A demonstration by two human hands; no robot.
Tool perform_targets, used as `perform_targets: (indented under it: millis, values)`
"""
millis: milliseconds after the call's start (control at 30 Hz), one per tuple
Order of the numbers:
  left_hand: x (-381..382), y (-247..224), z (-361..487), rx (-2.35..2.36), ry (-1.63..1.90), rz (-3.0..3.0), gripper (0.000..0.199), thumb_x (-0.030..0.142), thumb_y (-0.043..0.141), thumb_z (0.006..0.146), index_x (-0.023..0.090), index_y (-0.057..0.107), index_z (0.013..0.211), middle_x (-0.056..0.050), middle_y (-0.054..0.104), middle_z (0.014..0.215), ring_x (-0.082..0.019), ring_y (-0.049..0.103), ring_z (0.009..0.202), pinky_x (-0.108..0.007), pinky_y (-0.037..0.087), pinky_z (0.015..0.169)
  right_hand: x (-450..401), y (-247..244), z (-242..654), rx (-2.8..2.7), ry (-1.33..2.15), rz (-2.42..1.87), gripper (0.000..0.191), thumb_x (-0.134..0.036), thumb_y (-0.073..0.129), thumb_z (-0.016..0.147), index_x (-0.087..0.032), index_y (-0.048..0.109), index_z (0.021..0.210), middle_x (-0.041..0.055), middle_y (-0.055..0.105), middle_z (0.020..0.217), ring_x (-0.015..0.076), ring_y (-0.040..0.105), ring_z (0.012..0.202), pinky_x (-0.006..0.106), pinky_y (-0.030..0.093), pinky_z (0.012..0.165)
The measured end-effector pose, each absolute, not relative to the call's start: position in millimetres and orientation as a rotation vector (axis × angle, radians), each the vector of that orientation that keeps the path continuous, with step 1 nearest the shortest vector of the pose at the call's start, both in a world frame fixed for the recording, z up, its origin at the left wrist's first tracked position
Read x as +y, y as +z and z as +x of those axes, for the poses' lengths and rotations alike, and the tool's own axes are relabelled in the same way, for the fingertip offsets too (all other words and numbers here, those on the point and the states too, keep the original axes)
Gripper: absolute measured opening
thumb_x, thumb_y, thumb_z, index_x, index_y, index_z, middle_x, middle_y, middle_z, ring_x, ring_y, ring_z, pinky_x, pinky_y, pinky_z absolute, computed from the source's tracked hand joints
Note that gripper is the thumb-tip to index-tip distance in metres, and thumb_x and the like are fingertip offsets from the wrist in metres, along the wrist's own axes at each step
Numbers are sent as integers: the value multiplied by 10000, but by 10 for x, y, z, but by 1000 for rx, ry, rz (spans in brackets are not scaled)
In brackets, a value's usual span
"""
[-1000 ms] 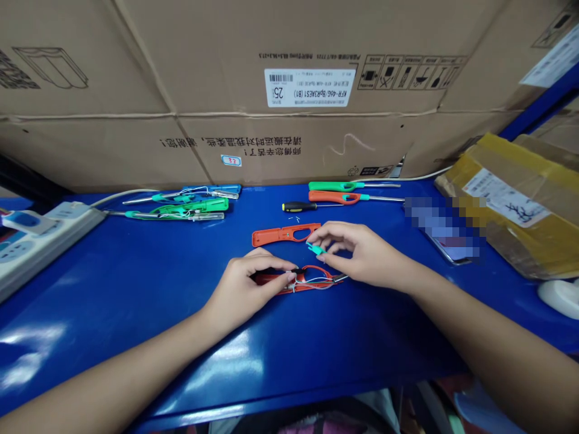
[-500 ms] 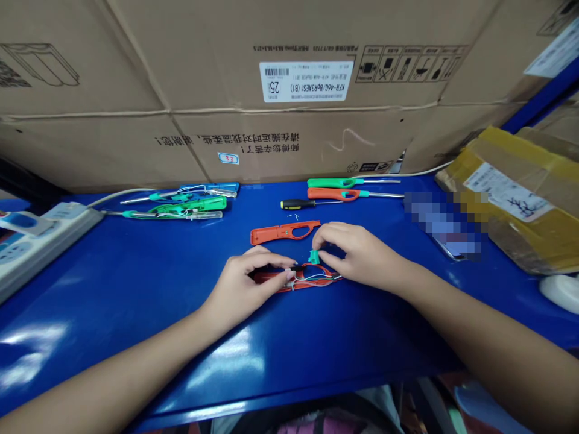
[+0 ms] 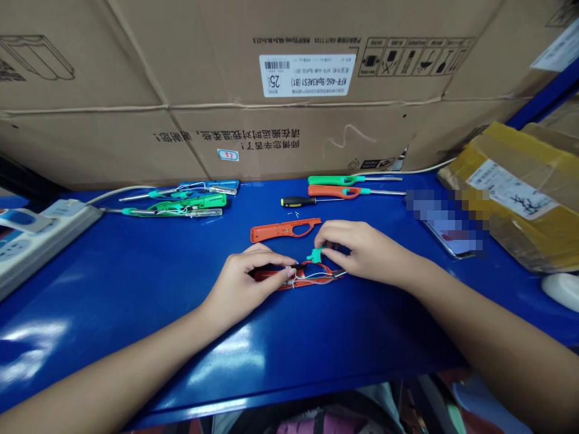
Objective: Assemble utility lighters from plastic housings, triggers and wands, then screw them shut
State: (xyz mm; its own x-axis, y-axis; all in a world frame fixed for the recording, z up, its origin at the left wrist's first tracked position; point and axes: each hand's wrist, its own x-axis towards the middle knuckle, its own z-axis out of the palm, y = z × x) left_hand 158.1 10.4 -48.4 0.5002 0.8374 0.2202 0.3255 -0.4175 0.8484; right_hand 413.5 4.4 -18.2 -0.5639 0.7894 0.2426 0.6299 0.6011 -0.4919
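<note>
My left hand [image 3: 246,280] is closed on an orange lighter half [image 3: 323,278] lying on the blue table, its thumb and forefinger at a black part inside it. White wires run along this half toward a metal tip on the right. Between thumb and fingers of my right hand [image 3: 355,247] is a small teal plastic piece [image 3: 314,255], held just above the lighter half. The other orange shell half [image 3: 283,230] rests just behind, with its inner side up. My fingers hide part of the held lighter half.
A screwdriver [image 3: 298,201], a green lighter [image 3: 332,180] and an orange lighter [image 3: 335,191] lie behind. Opened lighters [image 3: 190,205] and a power strip [image 3: 52,232] are at left. At right are a phone [image 3: 452,235], a taped box [image 3: 511,193] and a white object [image 3: 561,290].
The teal piece has turned in my right fingers and sits slightly lower relative to the lighter half. My left hand keeps its place. The camera view has shifted slightly.
</note>
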Motion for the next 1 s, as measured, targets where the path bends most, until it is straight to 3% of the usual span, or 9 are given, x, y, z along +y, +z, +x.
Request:
perform_targets:
  millis: [300, 433, 533, 700, 767, 867, 1000]
  values:
    - [103, -489, 1576, 938, 850, 1983, 137, 251, 762, 850, 254, 813, 977, -33, 777, 910, -176, 682, 852, -299, 549, 781, -13, -140, 4042, -2105, 1008, -1318, 225, -146, 587, 906, -165, 679, 1111, 43, 716, 875, 139, 663, 723, 266, 531, 684]
    - [107, -494, 1578, 907, 854, 2002, 155, 234, 759, 851, 248, 810, 997, -37, 785, 938, -187, 689, 884, -316, 557, 810, -12, -128, 4015, -1825, 1370, -1313, 256, -179, 506, 956, -175, 586, 1199, -15, 600, 779, 105, 577, 630, 232, 477, 585]
    - [111, -496, 1585, 896, 855, 2011, 160, 232, 759, 852, 247, 810, 1003, -39, 789, 948, -195, 695, 893, -329, 561, 824, -7, -116, 3997, -1699, 1543, -1324, 190, -227, 433, 998, -182, 538, 1150, -68, 465, 664, 91, 475, 560, 221, 420, 554]
    - [121, -502, 1600, 917, 876, 2003, 143, 249, 764, 850, 249, 817, 983, -43, 796, 933, -207, 706, 881, -345, 572, 812, -4, -87, 3971, -1787, 1454, -1351, 299, -411, 424, 1020, -176, 568, 906, -55, 436, 655, 95, 417, 577, 233, 383, 553]
    - [119, -503, 1599, 925, 887, 1995, 144, 255, 768, 848, 247, 820, 982, -45, 797, 917, -206, 709, 861, -344, 576, 793, 1, -76, 3965, -1840, 1370, -1369, 318, -398, 455, 1007, -166, 588, 837, -32, 485, 693, 97, 436, 606, 237, 390, 570]
    - [112, -502, 1594, 925, 898, 1994, 139, 254, 772, 844, 251, 821, 974, -42, 799, 902, -204, 713, 845, -344, 579, 781, 11, -77, 3956, -1819, 1340, -1392, 216, -310, 531, 966, -152, 653, 884, 11, 598, 812, 106, 516, 686, 246, 438, 633]
    - [107, -491, 1598, 902, 914, 2014, 138, 236, 769, 848, 258, 820, 974, -37, 803, 894, -201, 714, 830, -349, 577, 779, 15, -112, 3936, -1687, 1445, -1395, 137, -268, 588, 929, -148, 653, 938, -13, 605, 714, 94, 530, 594, 232, 443, 559]
